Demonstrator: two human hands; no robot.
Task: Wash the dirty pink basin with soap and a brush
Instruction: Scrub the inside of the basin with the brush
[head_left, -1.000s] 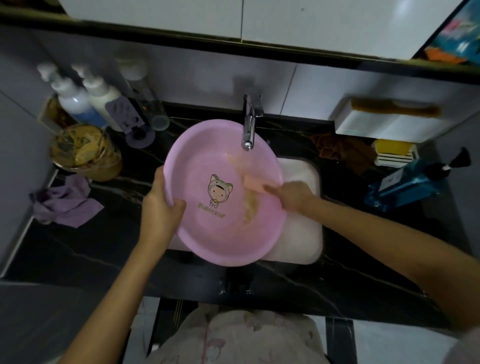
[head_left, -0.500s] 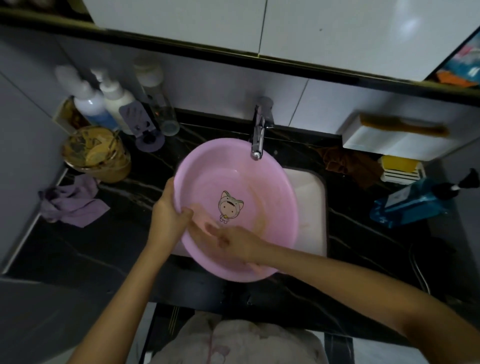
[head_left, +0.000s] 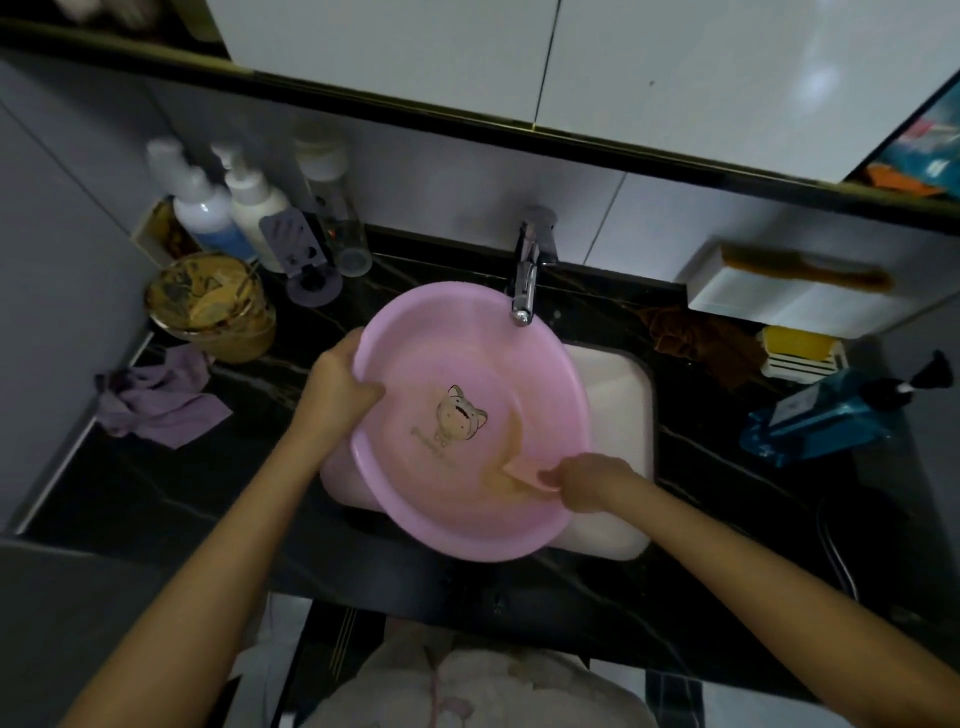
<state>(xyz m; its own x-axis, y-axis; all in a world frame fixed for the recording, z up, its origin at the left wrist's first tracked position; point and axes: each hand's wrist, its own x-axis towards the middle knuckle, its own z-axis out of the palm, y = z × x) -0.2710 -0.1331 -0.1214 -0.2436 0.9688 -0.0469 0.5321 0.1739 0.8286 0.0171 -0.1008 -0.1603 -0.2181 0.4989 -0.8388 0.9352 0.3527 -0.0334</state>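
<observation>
The pink basin (head_left: 431, 338) with a cartoon cat print sits tilted over the white sink (head_left: 618, 379), under the tap (head_left: 527, 280). My left hand (head_left: 340, 387) grips its left rim, thumb inside. My right hand (head_left: 592, 480) is inside the basin at the lower right and holds a small pink-orange brush (head_left: 524, 475) against the wall. A brownish smear (head_left: 511, 436) runs up from the brush.
Bottles (head_left: 228, 213) and a gold tin (head_left: 208, 306) stand at the back left of the black counter, with a purple cloth (head_left: 161, 397) in front. On the right are a brown rag (head_left: 696, 335), a yellow soap in a dish (head_left: 797, 348) and a blue bottle (head_left: 826, 415) lying down.
My right hand with the brush has swept from the basin's lower left, near my left hand, round to its lower right. The left hand keeps its grip on the rim.
</observation>
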